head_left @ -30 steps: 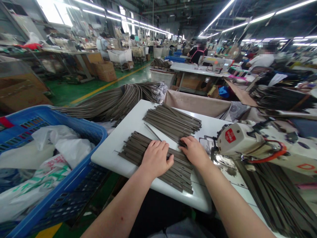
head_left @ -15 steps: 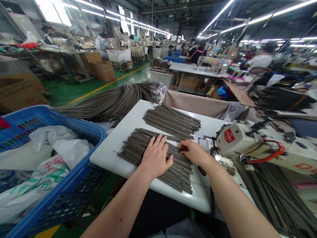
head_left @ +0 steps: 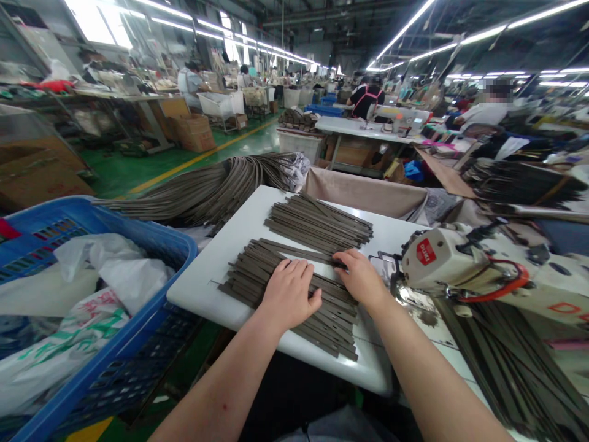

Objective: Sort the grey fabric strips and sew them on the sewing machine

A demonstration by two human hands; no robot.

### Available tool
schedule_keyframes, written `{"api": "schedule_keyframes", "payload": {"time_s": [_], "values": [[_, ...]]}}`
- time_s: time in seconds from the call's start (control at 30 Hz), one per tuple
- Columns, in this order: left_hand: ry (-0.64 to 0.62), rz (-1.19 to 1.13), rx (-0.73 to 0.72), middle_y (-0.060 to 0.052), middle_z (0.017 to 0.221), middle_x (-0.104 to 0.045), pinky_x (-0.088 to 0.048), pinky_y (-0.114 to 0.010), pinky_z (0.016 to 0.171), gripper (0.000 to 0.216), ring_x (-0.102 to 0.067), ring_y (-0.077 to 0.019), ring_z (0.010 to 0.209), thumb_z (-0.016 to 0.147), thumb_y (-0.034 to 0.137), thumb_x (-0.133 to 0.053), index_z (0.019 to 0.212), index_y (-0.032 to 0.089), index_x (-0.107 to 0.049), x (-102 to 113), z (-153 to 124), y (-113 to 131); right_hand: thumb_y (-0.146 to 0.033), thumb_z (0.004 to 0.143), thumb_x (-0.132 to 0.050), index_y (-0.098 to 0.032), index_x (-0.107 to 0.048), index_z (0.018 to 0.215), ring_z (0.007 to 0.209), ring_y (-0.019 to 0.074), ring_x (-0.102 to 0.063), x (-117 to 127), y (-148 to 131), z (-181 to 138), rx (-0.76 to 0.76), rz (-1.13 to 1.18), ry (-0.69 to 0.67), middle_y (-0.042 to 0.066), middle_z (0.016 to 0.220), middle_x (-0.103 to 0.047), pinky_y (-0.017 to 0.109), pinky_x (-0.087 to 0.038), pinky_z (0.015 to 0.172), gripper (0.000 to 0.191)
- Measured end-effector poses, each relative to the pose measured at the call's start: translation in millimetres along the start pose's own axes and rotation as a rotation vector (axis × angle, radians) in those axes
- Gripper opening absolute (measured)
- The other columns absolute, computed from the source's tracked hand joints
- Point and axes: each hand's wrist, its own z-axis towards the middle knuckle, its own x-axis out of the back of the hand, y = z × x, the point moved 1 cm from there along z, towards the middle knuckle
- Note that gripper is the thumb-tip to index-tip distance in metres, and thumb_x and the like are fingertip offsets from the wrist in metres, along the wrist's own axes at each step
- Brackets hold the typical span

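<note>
Two stacks of grey-brown strips lie on a white table (head_left: 202,279). My left hand (head_left: 289,294) rests flat on the near stack (head_left: 248,270), fingers stretched out and close together. My right hand (head_left: 361,277) sits at that stack's right end, next to the left hand. Its fingers are bent and pinch the end of a strip (head_left: 299,253) on the stack's far edge. The far stack (head_left: 317,224) lies just beyond both hands, untouched.
A sewing machine head (head_left: 442,258) stands right of my right hand, with more dark strips (head_left: 515,362) below it. A blue crate (head_left: 151,307) with plastic bags is at the left. A long strip bundle (head_left: 207,187) hangs off the table's far left. Other people work at distant tables.
The loose strip that lay between the stacks now lies on the near stack's far edge. My right hand dipped toward me, then returned to that edge. My left hand's fingers spread, then closed together.
</note>
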Motion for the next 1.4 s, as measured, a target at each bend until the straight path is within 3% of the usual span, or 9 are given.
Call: {"api": "schedule_keyframes", "payload": {"time_s": [0.17, 0.37, 0.47, 0.63, 0.87, 1.1, 1.2, 1.27, 1.4], "values": [[-0.018, 0.006, -0.002, -0.016, 0.122, -0.07, -0.045, -0.052, 0.112, 0.03, -0.064, -0.0326, 0.117, 0.092, 0.036, -0.062, 0.115, 0.017, -0.065, 2.5, 0.5, 0.7, -0.011, 0.092, -0.064, -0.02, -0.076, 0.107, 0.102, 0.0232, -0.064, -2.2, -0.6, -2.1, 0.001, -0.101, -0.06, 0.009, 0.105, -0.07, 0.035, -0.048, 0.098, 0.022], [0.024, 0.001, 0.0, -0.018, 0.159, -0.048, -0.035, -0.055, 0.122, 0.038, -0.041, -0.0348, 0.15, 0.091, 0.035, -0.062, 0.123, 0.015, -0.064, 0.0, -0.6, -0.8, -0.009, 0.089, -0.066, -0.024, -0.077, 0.091, 0.089, 0.0191, -0.066, 3.7, -3.0, -3.1, 0.036, 0.025, -0.17, 0.002, 0.092, -0.07, 0.029, -0.049, 0.085, 0.019], [-0.007, -0.005, 0.003, -0.021, 0.147, -0.059, -0.037, -0.055, 0.121, 0.043, -0.052, -0.035, 0.141, 0.092, 0.037, -0.061, 0.127, 0.013, -0.063, -2.3, 0.9, -1.4, -0.012, 0.094, -0.062, -0.024, -0.078, 0.088, 0.088, 0.0192, -0.067, 5.2, -3.4, 1.6, 0.068, 0.054, -0.213, 0.003, 0.089, -0.071, 0.029, -0.05, 0.086, 0.02], [-0.01, 0.0, 0.012, -0.022, 0.137, -0.064, -0.033, -0.055, 0.123, 0.05, -0.055, -0.0339, 0.135, 0.092, 0.038, -0.061, 0.132, 0.008, -0.058, -1.6, 2.1, -1.5, -0.014, 0.093, -0.066, -0.016, -0.073, 0.12, 0.111, 0.0272, -0.064, 4.9, -2.8, 12.6, 0.028, -0.155, 0.001, 0.013, 0.116, -0.072, 0.038, -0.048, 0.103, 0.028], [-0.031, 0.005, 0.011, -0.016, 0.119, -0.069, -0.039, -0.053, 0.118, 0.038, -0.063, -0.0328, 0.117, 0.092, 0.039, -0.062, 0.12, 0.014, -0.063, 1.5, 2.6, 0.6, -0.014, 0.098, -0.062, -0.018, -0.073, 0.115, 0.107, 0.0271, -0.065, -1.3, -4.8, 12.2, 0.06, -0.314, -0.093, 0.011, 0.111, -0.072, 0.036, -0.048, 0.098, 0.021], [-0.031, -0.005, 0.028, -0.016, 0.122, -0.069, -0.038, -0.053, 0.118, 0.043, -0.062, -0.0326, 0.12, 0.092, 0.039, -0.062, 0.127, 0.013, -0.062, -1.9, 0.0, -0.3, -0.015, 0.101, -0.054, -0.016, -0.075, 0.117, 0.105, 0.0266, -0.064, -4.4, -0.6, 7.5, 0.039, -0.299, -0.036, 0.012, 0.107, -0.072, 0.036, -0.048, 0.096, 0.026], [-0.001, -0.002, 0.026, -0.019, 0.144, -0.059, -0.038, -0.052, 0.119, 0.062, -0.058, -0.0331, 0.129, 0.092, 0.039, -0.061, 0.146, 0.011, -0.051, -3.2, -1.1, -0.9, -0.012, 0.099, -0.055, -0.019, -0.077, 0.115, 0.104, 0.0251, -0.064, -1.7, 0.5, 3.5, 0.09, -0.218, -0.005, 0.011, 0.105, -0.072, 0.034, -0.049, 0.095, 0.028], [0.003, -0.004, 0.028, -0.019, 0.155, -0.051, -0.038, -0.053, 0.118, 0.068, -0.056, -0.0332, 0.133, 0.092, 0.039, -0.061, 0.152, 0.012, -0.046, -3.5, -0.9, -1.0, -0.009, 0.097, -0.055, -0.022, -0.079, 0.108, 0.099, 0.0221, -0.066, 0.0, 1.8, 2.2, 0.138, -0.109, -0.064, 0.008, 0.102, -0.072, 0.031, -0.05, 0.092, 0.029], [-0.022, -0.014, 0.029, -0.016, 0.143, -0.063, -0.038, -0.054, 0.116, 0.052, -0.058, -0.0333, 0.13, 0.093, 0.039, -0.06, 0.139, 0.014, -0.059, -3.4, 0.5, -0.6, -0.013, 0.099, -0.056, -0.021, -0.08, 0.102, 0.095, 0.0201, -0.068, 0.4, 4.5, 4.8, 0.146, 0.006, -0.154, 0.006, 0.099, -0.073, 0.031, -0.052, 0.091, 0.025]]}}
